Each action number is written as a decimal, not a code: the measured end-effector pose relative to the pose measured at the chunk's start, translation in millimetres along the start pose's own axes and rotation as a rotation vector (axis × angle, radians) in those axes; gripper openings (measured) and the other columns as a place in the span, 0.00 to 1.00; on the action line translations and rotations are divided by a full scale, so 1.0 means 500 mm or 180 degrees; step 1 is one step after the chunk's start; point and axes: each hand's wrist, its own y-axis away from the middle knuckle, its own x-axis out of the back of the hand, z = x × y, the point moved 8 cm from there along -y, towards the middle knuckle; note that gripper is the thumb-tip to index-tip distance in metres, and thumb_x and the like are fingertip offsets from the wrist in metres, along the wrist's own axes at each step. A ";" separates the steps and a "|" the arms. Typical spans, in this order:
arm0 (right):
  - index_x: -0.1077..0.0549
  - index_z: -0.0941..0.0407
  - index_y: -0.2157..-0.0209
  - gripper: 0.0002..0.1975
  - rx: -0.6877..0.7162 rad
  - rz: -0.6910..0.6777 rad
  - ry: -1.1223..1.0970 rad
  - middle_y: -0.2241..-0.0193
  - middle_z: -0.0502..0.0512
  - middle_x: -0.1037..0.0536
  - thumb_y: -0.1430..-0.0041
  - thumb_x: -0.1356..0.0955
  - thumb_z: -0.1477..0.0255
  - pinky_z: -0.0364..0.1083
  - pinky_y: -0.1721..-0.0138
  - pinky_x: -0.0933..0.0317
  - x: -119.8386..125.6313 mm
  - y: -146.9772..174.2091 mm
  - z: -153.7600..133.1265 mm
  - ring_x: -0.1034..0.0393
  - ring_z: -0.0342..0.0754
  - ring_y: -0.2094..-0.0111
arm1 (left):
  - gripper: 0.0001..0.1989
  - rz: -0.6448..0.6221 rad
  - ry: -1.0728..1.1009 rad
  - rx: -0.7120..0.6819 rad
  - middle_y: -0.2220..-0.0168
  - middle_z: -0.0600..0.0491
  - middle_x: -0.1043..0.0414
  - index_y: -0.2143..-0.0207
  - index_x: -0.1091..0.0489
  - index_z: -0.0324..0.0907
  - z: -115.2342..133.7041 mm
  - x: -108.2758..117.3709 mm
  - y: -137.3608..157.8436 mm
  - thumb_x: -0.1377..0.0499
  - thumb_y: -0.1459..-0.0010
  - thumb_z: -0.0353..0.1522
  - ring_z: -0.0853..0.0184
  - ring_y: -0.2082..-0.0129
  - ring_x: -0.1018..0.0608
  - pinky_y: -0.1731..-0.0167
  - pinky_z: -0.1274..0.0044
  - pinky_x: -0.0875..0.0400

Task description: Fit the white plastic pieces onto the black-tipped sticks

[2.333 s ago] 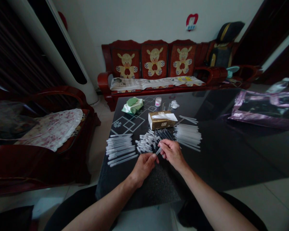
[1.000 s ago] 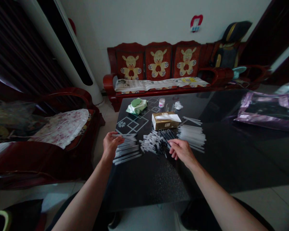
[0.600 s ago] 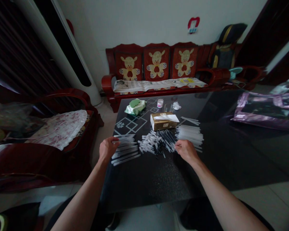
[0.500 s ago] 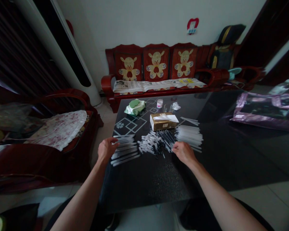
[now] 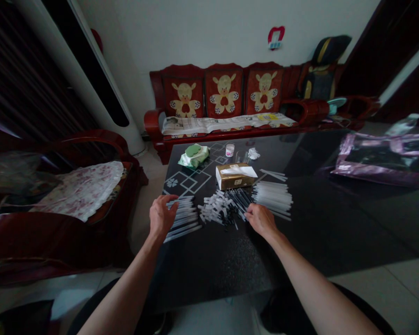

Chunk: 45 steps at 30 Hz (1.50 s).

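Note:
My left hand (image 5: 163,215) is over the left edge of a row of white pens (image 5: 185,216), thumb and forefinger apart with nothing seen between them. On the other side, my right hand (image 5: 261,218) has its fingertips pinched at the near end of the black pen refills (image 5: 240,197); the grip looks closed on a refill, partly hidden by the fingers. Between the hands is a heap of small white and black pen caps (image 5: 216,207). Beside my right hand, clear white pen barrels (image 5: 273,197) lie in a stack.
A gold box (image 5: 235,180) stands behind the refills on the black table (image 5: 226,270). Farther back are a green wipes pack (image 5: 194,156), a small white cup (image 5: 229,149) and crumpled tissue (image 5: 253,153). A purple-edged clear bag (image 5: 380,158) rests at the right.
My left hand has shifted to the right over the row of pens, and its thumb and forefinger have spread. The right hand has moved only slightly at the refills.

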 end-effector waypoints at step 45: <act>0.26 0.57 0.70 0.09 0.0015 -0.0159 -0.1405 0.75 0.55 0.23 0.44 0.37 0.69 0.40 0.77 0.41 0.046 0.025 0.053 0.29 0.44 0.76 | 0.20 -0.1434 0.3795 0.1513 0.75 0.52 0.27 0.69 0.31 0.36 0.134 -0.154 0.113 0.35 0.56 0.43 0.70 0.78 0.25 0.79 0.79 0.31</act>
